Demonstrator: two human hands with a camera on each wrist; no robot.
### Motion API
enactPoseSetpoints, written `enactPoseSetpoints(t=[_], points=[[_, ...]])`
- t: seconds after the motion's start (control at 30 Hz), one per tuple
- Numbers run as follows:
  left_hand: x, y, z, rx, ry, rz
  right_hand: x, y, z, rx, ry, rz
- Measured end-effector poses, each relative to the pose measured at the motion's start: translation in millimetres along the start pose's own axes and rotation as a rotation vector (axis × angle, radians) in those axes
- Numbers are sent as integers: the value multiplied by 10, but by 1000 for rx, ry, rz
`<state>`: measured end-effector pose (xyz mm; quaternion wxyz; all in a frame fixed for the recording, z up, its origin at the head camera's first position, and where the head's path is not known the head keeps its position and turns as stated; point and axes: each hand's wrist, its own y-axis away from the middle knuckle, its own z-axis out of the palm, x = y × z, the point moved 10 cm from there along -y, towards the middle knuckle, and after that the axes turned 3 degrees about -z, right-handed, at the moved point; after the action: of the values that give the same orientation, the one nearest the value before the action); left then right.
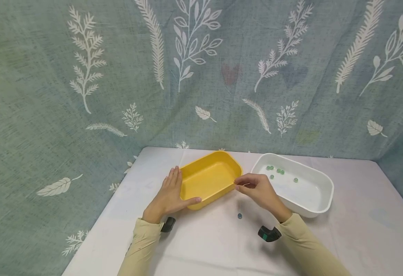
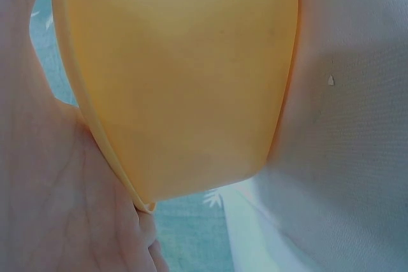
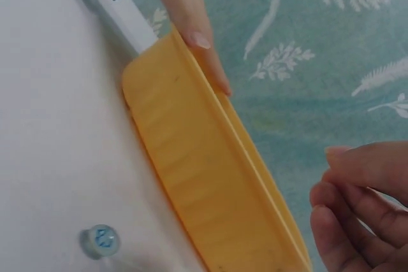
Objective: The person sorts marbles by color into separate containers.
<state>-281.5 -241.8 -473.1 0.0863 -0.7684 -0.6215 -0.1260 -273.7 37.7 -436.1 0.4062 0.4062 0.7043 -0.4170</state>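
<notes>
A shallow yellow tray [image 1: 210,180] stands at an angle on the table, with nothing visible inside. My left hand [image 1: 168,195] rests along its left end, fingers straight and thumb stretched over the near rim; in the left wrist view the palm [image 2: 64,189] lies against the rim. By the tray's right corner hovers my right hand [image 1: 256,189], fingers loosely bent. In the right wrist view its fingers [image 3: 357,170] are apart from the tray and nothing shows between them. A small, clear round bead with blue inside [image 1: 240,216] lies on the table, nearer me than the tray.
To the right sits a white tray [image 1: 308,195] holding several small green beads [image 1: 280,171], behind my right forearm. The white-covered table [image 1: 201,241] meets a green leaf-printed cloth [image 1: 236,107] at the back. Dark wrist cameras [image 1: 269,234] hang beneath both wrists.
</notes>
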Motion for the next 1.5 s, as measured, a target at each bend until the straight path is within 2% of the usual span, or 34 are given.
enactPoseSetpoints(t=[0.3, 0.53, 1.07, 1.5], points=[[-30, 3, 36, 10, 8, -4, 140, 212, -16, 11, -13, 25], [-38, 39, 54, -7, 13, -17, 227, 328, 21, 0, -11, 29], [-67, 20, 64, -3, 10, -30, 400, 450, 56, -1, 9, 33], [-11, -19, 33, -8, 2, -26, 524, 507, 109, -68, 52, 9]])
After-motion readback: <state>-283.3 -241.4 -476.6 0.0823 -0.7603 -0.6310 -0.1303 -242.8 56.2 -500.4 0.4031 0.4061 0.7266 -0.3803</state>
